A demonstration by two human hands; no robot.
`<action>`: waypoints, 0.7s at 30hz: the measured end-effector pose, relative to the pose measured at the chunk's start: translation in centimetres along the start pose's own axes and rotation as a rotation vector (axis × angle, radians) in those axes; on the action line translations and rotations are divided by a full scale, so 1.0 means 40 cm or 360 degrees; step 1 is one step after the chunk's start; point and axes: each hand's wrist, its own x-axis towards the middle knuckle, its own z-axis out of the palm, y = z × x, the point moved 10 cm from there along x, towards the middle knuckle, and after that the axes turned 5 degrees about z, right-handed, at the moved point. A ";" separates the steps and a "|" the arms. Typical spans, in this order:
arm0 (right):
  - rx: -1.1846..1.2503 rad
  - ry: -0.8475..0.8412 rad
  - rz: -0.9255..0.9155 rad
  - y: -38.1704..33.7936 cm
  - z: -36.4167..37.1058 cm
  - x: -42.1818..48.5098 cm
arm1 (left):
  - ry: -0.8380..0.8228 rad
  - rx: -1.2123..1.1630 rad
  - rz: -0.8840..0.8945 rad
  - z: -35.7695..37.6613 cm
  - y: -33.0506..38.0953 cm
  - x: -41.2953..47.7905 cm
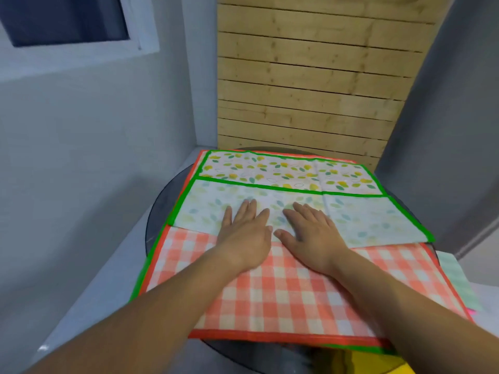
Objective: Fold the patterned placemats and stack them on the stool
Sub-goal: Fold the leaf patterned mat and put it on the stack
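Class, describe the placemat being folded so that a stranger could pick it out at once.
Start at the round dark table before the wooden slat wall. The leaf-print placemat lies on top, under both flat hands. Its green border and folded-over pale flap distinguish it from the orange checked placemat beneath.

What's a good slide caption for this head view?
Both hands press a folded leaf placemat flat on a checked one.

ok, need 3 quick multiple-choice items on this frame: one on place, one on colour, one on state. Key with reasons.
1. Where do both hands rest?
A. on the folded leaf mat
B. on the wall
C. on the window

2. What colour is the leaf mat's border?
A. blue
B. green
C. black

3. How are the hands?
A. fists
B. pinching a corner
C. flat, open

Key: A, left hand and right hand lie on the leaf mat; B, its edging is green; C, palms down with fingers spread, over the checked mat.
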 end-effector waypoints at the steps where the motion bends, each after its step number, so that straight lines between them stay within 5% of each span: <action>1: -0.0008 -0.0004 0.0003 0.000 -0.001 0.000 | -0.0025 0.0030 -0.0067 0.004 -0.020 -0.011; 11: -0.0005 -0.0046 -0.0006 -0.001 -0.006 -0.002 | -0.0121 -0.0059 -0.0508 -0.012 -0.158 -0.110; 18: 0.0007 -0.0024 -0.0018 0.001 -0.007 -0.001 | 0.0014 -0.0004 -0.0666 -0.042 -0.198 -0.144; 21: 0.0014 -0.0015 -0.0015 -0.001 -0.007 0.000 | 0.0291 0.0157 -0.0516 -0.099 -0.151 -0.127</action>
